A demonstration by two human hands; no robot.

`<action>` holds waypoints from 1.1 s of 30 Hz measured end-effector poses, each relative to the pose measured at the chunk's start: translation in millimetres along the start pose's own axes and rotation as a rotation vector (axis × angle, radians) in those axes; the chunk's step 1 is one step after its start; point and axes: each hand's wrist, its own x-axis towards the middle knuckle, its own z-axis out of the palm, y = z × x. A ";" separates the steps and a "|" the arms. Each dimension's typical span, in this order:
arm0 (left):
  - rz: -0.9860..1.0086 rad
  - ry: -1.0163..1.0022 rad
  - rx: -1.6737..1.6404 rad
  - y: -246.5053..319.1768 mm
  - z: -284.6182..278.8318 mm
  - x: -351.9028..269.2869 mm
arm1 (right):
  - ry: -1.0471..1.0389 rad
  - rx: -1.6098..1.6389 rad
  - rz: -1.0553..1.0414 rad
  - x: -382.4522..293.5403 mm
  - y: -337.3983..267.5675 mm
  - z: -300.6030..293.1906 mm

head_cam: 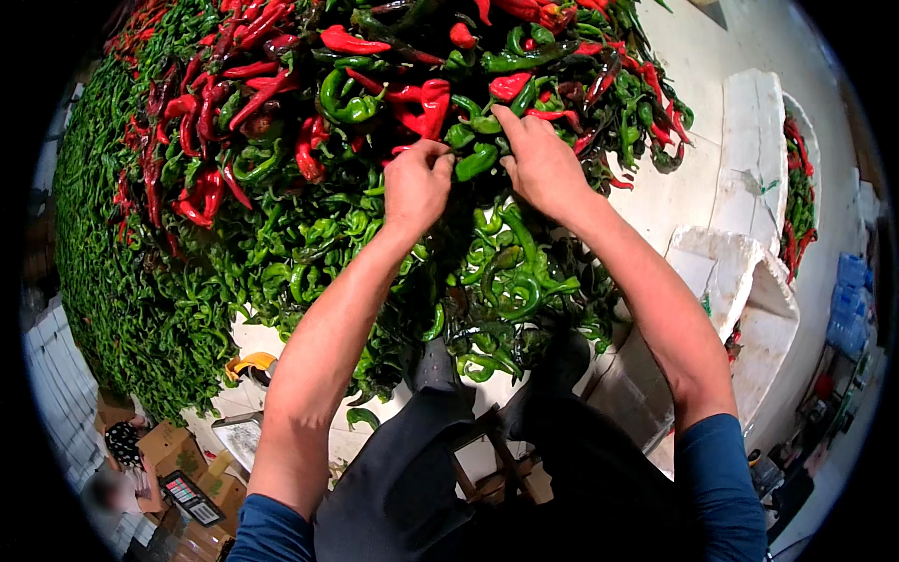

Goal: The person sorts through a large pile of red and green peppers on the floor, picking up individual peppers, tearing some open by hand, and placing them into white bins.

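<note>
A large heap of red and green chili peppers lies before me. My left hand is at the heap's near side, thumb and fingers pinched together beside a red pepper; whether they grip something is unclear. My right hand reaches into the heap from the right, its index finger extended by a green pepper and its thumb apart from the fingers. Between the hands lies a short green pepper. Loose green peppers spread over the floor below my wrists, near my feet.
White foam boxes stand on the right, one holding red and green peppers. Large blue water bottles are farther right. At the lower left are a roll of tape, cardboard boxes and another person. A wooden stool shows between my legs.
</note>
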 end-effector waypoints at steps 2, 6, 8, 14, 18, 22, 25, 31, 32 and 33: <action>-0.024 0.031 -0.119 -2.8 -14.7 -3.4 | 0.048 0.160 -0.112 -1.1 12.7 -4.8; 0.010 -0.177 -0.310 6.3 -60.8 -45.1 | 0.175 0.242 -0.183 -25.5 35.0 -28.7; -0.040 -0.429 -0.223 6.7 -89.2 -84.4 | 0.394 0.132 -0.149 -40.7 37.1 -29.1; -0.430 -0.549 -0.212 -53.9 -111.1 -207.8 | 0.231 -0.059 -0.198 -68.4 14.3 14.2; -0.598 -0.432 -0.442 -83.9 -102.2 -262.0 | 0.070 -0.330 -0.083 -45.5 19.3 32.5; -0.671 -0.544 -0.515 -67.1 -86.0 -267.6 | 0.115 -0.279 0.091 -42.1 9.4 32.6; -0.306 -0.738 -0.296 -61.3 -69.6 -242.0 | 0.065 -0.288 0.111 -43.5 20.1 38.9; -0.102 -0.981 -0.313 -45.0 -36.0 -216.2 | 0.041 -0.196 0.168 -34.0 18.8 38.9; -0.070 -1.023 -0.360 -43.9 -31.7 -216.3 | 0.036 -0.210 0.174 -35.5 20.2 40.5; -0.072 -1.021 -0.360 -40.7 -27.6 -214.7 | 0.035 -0.209 0.173 -36.8 23.8 40.4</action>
